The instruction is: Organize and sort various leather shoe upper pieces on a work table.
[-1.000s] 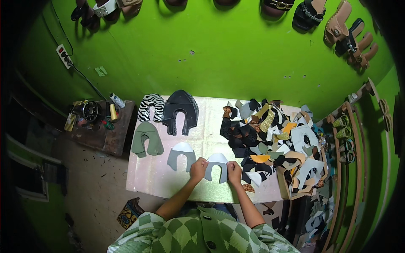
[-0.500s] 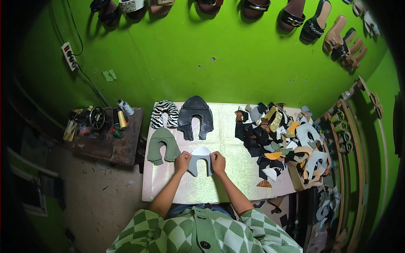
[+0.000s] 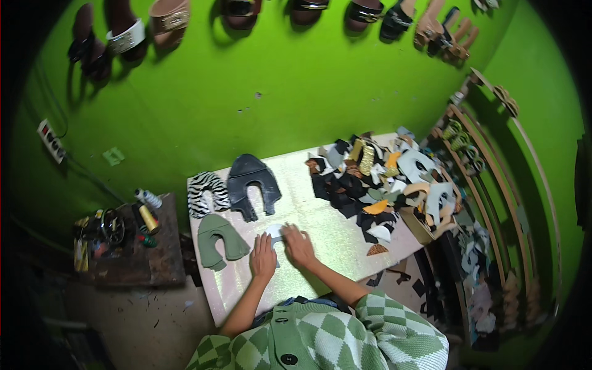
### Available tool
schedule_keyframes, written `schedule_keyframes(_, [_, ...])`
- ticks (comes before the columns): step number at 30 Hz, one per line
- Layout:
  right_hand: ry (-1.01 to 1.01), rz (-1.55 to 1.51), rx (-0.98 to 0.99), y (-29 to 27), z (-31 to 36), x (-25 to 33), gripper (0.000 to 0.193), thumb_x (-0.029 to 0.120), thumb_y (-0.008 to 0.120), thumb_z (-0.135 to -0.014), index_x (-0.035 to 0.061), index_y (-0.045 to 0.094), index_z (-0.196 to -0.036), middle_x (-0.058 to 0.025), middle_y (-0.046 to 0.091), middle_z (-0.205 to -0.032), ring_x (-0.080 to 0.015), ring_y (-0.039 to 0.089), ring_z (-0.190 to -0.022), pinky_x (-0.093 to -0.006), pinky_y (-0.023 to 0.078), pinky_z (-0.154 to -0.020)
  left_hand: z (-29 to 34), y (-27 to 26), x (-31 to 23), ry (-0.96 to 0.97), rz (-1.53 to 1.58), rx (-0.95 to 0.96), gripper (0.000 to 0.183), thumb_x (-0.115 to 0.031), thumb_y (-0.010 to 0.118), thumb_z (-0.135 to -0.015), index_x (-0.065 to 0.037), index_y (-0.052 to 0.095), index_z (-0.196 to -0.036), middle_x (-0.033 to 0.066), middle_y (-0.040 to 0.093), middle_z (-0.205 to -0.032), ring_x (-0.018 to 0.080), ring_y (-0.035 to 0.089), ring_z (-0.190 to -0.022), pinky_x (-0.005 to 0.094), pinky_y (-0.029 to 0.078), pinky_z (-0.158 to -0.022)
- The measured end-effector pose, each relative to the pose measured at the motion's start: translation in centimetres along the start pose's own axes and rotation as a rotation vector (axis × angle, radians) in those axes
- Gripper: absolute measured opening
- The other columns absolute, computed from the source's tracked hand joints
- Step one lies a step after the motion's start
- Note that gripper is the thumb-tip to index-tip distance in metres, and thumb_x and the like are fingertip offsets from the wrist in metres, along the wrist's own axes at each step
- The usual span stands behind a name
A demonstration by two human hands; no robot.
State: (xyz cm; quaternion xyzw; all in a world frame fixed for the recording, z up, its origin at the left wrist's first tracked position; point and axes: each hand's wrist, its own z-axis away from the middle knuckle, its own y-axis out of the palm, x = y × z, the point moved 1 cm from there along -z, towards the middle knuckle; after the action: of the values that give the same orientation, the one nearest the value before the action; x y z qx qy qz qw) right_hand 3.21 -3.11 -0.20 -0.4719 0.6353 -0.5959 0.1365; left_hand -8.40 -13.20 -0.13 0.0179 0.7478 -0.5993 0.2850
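A grey U-shaped shoe-upper piece with a white curved top [image 3: 274,230] lies on the table [image 3: 336,246], largely hidden under my hands. My left hand [image 3: 264,257] rests flat over its left side, fingers stretched away from me. My right hand [image 3: 298,246] lies over its right side with the fingers extended, somewhat blurred. Left of my left hand sits a stack of green U-shaped pieces [image 3: 214,232]. Behind that are zebra-striped U-shaped pieces [image 3: 198,198] and a larger black U-shaped piece [image 3: 237,174].
A heap of leather scraps [image 3: 345,196] covers the table's right side, beside an open box [image 3: 416,226]. At left, a sewing machine [image 3: 112,226] and thread cones [image 3: 147,217] stand on a wooden table. Racks [image 3: 493,209] rise at right; sandals [image 3: 169,21] hang on the green wall.
My fingers have gone from pinching the grey-and-white piece at its sides to lying flat over it. The whole view has turned and shifted.
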Motion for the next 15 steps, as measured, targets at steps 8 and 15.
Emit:
schedule_keyframes(8, [-0.036,0.1,0.239,2.1,2.0,-1.1,0.056,0.02,0.042,-0.089,0.01,0.025,-0.141,-0.0074,0.02,-0.149,-0.0275,0.022,-0.136,-0.0592,0.021,-0.103,1.5,3.2,1.1,0.066,-0.209,0.157,0.065,-0.027,0.055,-0.085,-0.003,0.028,-0.139,0.0137,0.02,-0.148,0.0299,0.018,-0.136,0.0416,0.026,-0.105])
schedule_keyframes(15, [0.11,-0.54,0.107,-0.8,0.5,-5.3,0.042,0.01,0.046,-0.084,0.0069,0.046,-0.126,-0.0206,0.037,-0.138,-0.0364,0.034,-0.128,-0.0458,0.029,-0.105,-0.1,2.9,-0.9,-0.129,0.135,-0.087,0.045,-0.013,0.054,-0.08,-0.001,0.047,-0.123,0.0157,0.039,-0.136,0.0332,0.033,-0.128,0.0442,0.027,-0.102])
